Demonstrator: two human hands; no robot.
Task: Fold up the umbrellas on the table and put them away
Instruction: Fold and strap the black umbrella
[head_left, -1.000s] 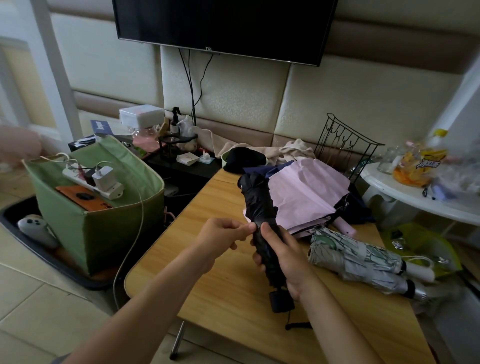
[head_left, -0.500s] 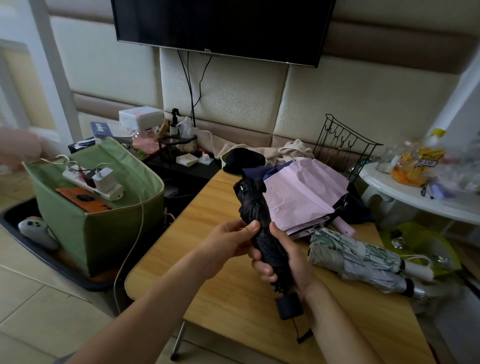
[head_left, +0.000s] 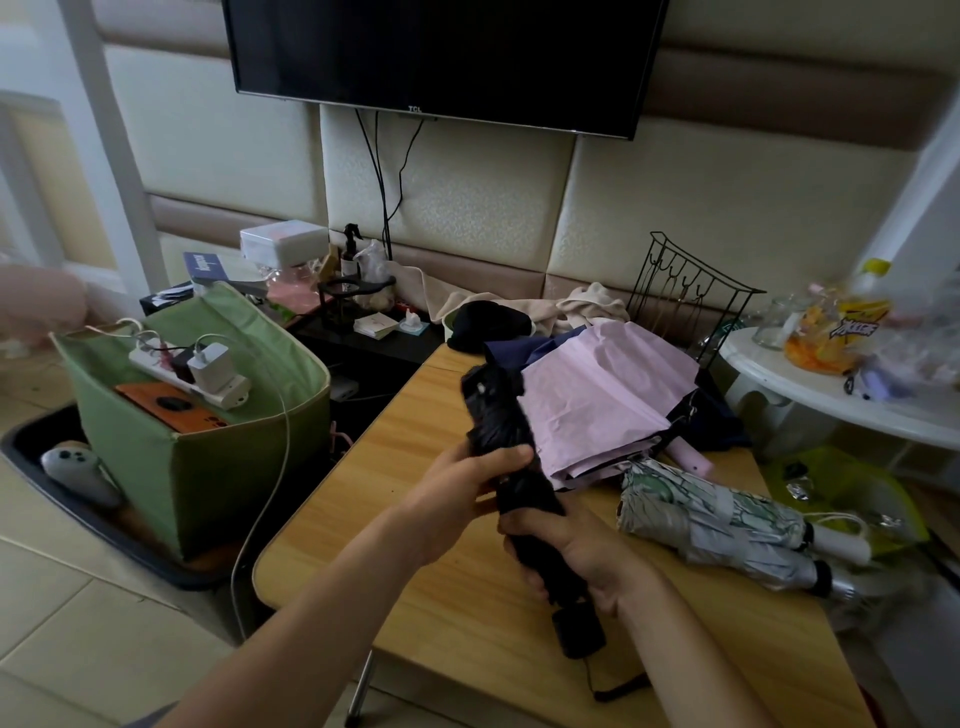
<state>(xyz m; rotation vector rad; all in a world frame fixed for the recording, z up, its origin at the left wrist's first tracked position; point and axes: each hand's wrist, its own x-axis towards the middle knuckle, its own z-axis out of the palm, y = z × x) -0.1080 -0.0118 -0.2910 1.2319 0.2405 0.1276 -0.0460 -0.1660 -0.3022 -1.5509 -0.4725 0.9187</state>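
Black umbrella (head_left: 496, 415), folded, held over wooden table (head_left: 415, 587), canopy end toward 11 o'clock. Left hand (head_left: 457, 499) grasps mid-canopy; right hand (head_left: 569, 551) clenches round lower shaft above the handle. Bare tabletop at 7 o'clock, near the rounded edge. Pink umbrella (head_left: 602, 400) and patterned umbrella (head_left: 711, 519) at 2–3 o'clock. Television (head_left: 441, 52) marked "TCL".
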